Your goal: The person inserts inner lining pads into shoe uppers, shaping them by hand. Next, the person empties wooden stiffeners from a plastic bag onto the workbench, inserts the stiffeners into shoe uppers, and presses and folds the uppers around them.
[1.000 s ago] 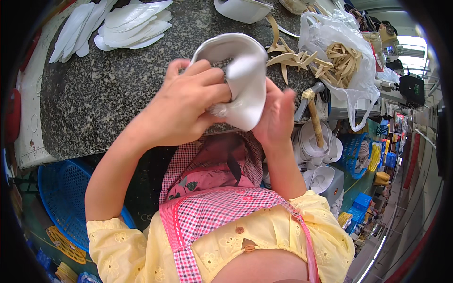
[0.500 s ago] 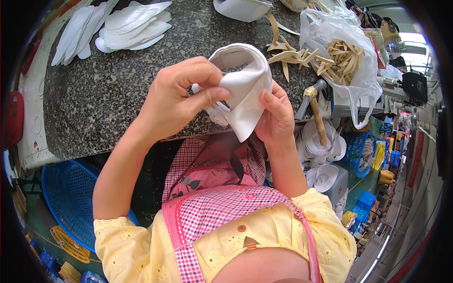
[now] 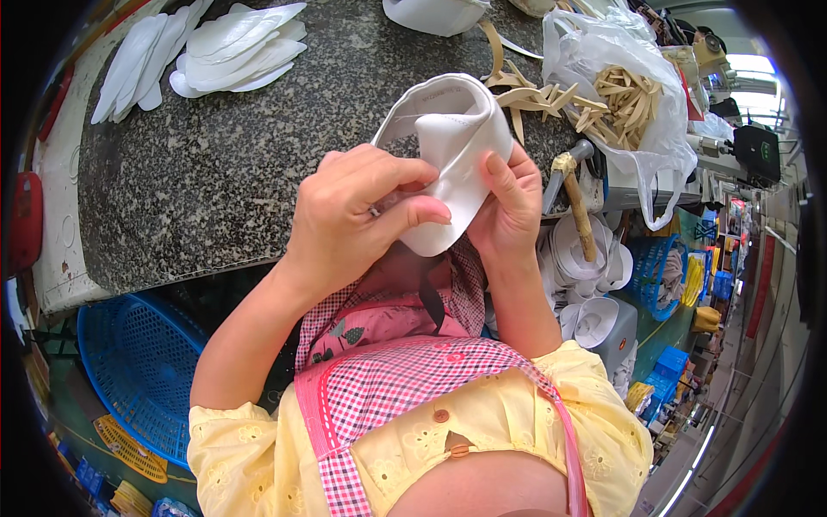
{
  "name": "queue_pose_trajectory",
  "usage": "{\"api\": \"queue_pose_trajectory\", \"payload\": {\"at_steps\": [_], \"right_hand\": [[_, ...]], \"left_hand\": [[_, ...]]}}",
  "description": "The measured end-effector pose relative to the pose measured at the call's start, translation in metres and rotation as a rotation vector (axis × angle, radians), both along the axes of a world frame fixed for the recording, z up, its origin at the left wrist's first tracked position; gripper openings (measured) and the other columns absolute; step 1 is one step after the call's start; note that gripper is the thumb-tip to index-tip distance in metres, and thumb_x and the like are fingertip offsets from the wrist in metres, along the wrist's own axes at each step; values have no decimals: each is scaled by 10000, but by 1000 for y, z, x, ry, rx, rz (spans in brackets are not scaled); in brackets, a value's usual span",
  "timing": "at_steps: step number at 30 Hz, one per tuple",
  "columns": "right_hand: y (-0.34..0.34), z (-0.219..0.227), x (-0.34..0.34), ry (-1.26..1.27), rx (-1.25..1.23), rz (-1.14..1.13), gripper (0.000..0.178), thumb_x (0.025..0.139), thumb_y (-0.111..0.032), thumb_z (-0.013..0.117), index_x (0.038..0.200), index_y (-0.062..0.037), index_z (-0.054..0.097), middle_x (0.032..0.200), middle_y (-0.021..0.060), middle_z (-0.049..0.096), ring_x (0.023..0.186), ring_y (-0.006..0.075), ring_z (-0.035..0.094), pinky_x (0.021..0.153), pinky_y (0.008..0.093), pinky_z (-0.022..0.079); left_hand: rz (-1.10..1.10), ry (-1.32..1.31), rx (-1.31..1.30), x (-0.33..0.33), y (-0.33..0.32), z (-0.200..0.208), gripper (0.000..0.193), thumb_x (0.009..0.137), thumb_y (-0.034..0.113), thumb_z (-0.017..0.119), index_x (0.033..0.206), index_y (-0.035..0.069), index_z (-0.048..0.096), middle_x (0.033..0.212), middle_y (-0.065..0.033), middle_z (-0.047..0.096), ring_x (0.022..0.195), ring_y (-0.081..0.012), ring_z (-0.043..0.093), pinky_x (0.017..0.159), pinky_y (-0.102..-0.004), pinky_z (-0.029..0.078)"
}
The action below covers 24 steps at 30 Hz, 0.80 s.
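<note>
Between my hands, at the near edge of the stone-topped bench, is a white shoe upper (image 3: pixel 465 172) with its curved opening facing up and away. My left hand (image 3: pixel 357 198) is closed at its left side, thumb and fingertips pinching the edge. Round the right side wraps my right hand (image 3: pixel 508 202), its thumb pressed on the white outer face and the other fingers mostly hidden behind. Just beyond the upper, to the right, several tan curved strips (image 3: pixel 538 99) lie loose on the bench.
Stacks of white sole-shaped pieces (image 3: pixel 241 47) lie at the bench's far left. Another white upper (image 3: pixel 435 13) sits at the back. To the right are a plastic bag (image 3: pixel 680 164) of tan strips and a hammer (image 3: pixel 579 215). A blue basket (image 3: pixel 142 370) stands below left.
My left hand has moved right and nearer, pinching lower on the upper. The upper has turned a little, its pointed lower end now looking rounded. My right hand keeps its hold.
</note>
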State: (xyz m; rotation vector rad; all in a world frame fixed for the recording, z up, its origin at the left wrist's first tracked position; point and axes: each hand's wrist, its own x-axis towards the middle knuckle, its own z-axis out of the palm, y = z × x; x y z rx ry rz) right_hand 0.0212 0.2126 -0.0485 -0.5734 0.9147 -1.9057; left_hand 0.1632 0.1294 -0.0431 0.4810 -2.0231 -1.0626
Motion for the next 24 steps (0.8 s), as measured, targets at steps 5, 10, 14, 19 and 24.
{"api": "queue_pose_trajectory", "payload": {"at_steps": [5, 10, 14, 19, 24], "right_hand": [[-2, 11, -5, 360, -52, -76, 308, 763, -65, 660, 1016, 74, 553, 925, 104, 618, 803, 142, 596, 723, 264, 485], [-9, 15, -2, 282, -15, -64, 293, 756, -51, 659, 1002, 74, 560, 906, 97, 621, 779, 134, 594, 710, 257, 483], [-14, 10, 2, 65, 60, -64, 247, 772, -42, 630, 986, 62, 564, 904, 100, 623, 773, 129, 600, 706, 254, 490], [-15, 9, 6, -70, 78, -56, 251, 788, -54, 608, 1006, 54, 550, 923, 107, 620, 771, 143, 611, 708, 263, 501], [-12, 11, -3, -314, 62, 158, 277, 802, -85, 592, 1038, 45, 527, 967, 112, 604, 846, 157, 599, 762, 300, 487]], "left_hand": [[46, -160, -190, 3, -2, 10, 221, 646, 268, 705, 784, 109, 639, 667, 19, 558, 635, -132, 529, 621, -286, 322], [40, -282, -503, -5, -6, 12, 183, 681, 263, 674, 736, 112, 587, 643, 9, 486, 627, -150, 486, 611, -301, 294], [-72, -254, -469, -8, -12, 8, 186, 719, 248, 653, 698, 100, 544, 642, -3, 462, 622, -166, 474, 618, -311, 293], [-434, -347, -103, -5, -28, 17, 204, 781, 218, 605, 682, 74, 499, 635, -22, 437, 637, -187, 465, 660, -326, 296], [-544, -294, -4, -6, -39, 4, 246, 778, 256, 610, 680, 56, 505, 630, -36, 427, 646, -197, 463, 712, -311, 306]]}}
